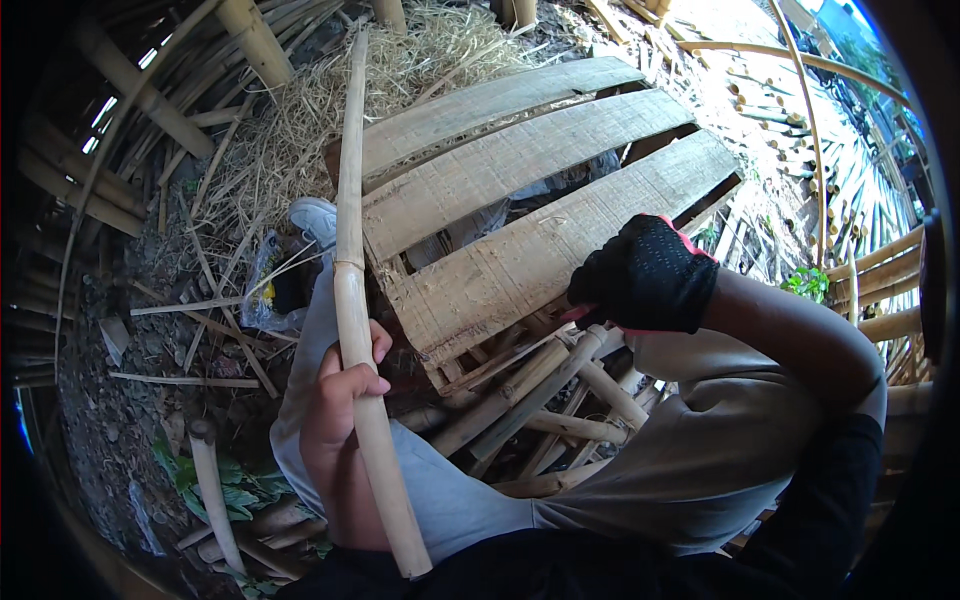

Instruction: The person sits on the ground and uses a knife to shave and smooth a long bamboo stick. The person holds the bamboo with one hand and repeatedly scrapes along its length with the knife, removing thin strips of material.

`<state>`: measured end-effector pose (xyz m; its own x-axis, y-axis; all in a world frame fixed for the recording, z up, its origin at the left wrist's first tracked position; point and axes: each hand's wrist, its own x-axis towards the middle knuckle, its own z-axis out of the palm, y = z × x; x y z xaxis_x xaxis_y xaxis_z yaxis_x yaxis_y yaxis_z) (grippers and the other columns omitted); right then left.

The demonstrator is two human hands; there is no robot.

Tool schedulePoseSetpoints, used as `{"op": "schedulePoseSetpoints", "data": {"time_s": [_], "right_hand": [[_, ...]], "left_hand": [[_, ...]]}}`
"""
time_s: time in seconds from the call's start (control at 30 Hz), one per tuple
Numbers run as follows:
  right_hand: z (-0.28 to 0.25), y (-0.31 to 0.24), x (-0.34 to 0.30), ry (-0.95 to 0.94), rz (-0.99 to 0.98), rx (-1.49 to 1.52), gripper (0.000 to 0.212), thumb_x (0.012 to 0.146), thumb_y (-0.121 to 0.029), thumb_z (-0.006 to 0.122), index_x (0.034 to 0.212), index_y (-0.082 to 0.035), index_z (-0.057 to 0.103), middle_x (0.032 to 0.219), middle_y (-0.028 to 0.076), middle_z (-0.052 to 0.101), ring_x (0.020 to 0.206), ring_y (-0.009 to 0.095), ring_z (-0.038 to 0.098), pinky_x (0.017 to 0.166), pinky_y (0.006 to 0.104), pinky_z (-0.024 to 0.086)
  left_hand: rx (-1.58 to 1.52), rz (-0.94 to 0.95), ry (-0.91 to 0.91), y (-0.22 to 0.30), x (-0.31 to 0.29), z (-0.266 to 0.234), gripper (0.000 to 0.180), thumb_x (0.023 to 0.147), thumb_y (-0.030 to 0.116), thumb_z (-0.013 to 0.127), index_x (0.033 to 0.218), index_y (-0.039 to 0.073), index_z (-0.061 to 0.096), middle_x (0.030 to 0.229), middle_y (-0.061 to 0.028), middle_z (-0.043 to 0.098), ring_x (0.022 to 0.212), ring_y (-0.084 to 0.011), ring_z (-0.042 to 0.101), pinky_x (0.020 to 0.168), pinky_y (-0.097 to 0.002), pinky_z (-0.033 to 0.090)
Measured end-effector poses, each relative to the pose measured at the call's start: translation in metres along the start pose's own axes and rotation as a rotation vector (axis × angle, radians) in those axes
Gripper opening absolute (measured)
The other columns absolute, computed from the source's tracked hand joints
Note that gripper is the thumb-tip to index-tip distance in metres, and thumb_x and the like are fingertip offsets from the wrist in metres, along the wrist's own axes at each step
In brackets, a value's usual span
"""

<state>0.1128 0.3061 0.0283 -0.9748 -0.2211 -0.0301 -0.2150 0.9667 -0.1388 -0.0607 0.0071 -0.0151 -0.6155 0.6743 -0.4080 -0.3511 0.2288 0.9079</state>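
My bare left hand point(345, 395) is wrapped around a long pale bamboo pole point(352, 290). The pole slants from my lap, past the left side of a slatted wooden pallet-like bench point(500, 265), up toward the straw. My right hand point(645, 275), in a black dotted glove with red trim, is closed in a fist over the bench's near right edge. A small reddish piece shows below that fist; what it belongs to is hidden by the glove.
Cut bamboo pieces point(520, 400) lie below the bench, between my legs. Straw point(270, 150) is heaped behind it. A clear plastic bag point(268, 290) sits left of the pole, near my shoe point(315, 218). Cut bamboo point(775, 115) is scattered at the far right.
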Motion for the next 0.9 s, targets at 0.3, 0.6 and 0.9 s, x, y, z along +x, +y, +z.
{"op": "schedulePoseSetpoints", "data": {"time_s": [0.3,0.6,0.9], "right_hand": [[-0.099,-0.051,0.039,0.048,0.256,0.245,0.036,0.087,-0.041,0.063,0.105,-0.011,0.071,0.094,0.012,0.069,0.088,0.031,0.067,0.076,0.039,0.054],[-0.101,-0.068,0.078,0.345,0.607,0.088,0.035,0.097,-0.038,0.05,0.099,-0.008,0.068,0.081,0.018,0.067,0.081,0.038,0.066,0.073,0.0457,0.051],[-0.027,-0.01,0.072,0.114,0.401,0.096,0.032,0.095,-0.033,0.052,0.104,-0.006,0.067,0.094,0.02,0.067,0.09,0.037,0.066,0.078,0.0451,0.052]], "left_hand": [[0.001,-0.014,-0.278,0.053,-0.06,-0.025,0.051,0.071,0.006,0.052,0.119,-0.009,0.043,0.128,-0.0269,0.044,0.093,-0.0354,0.067,0.059,-0.0368,0.06],[-0.187,0.04,-0.423,0.023,-0.034,0.022,0.038,0.091,0.015,0.054,0.122,-0.005,0.046,0.096,-0.0126,0.06,0.045,-0.0049,0.043,0.042,-0.0183,0.036],[-0.508,-0.118,-0.458,-0.009,-0.029,0.024,0.03,0.104,0.03,0.04,0.111,0.003,0.048,0.054,0.0023,0.037,0.034,-0.0061,0.033,0.032,-0.0204,0.027]]}}
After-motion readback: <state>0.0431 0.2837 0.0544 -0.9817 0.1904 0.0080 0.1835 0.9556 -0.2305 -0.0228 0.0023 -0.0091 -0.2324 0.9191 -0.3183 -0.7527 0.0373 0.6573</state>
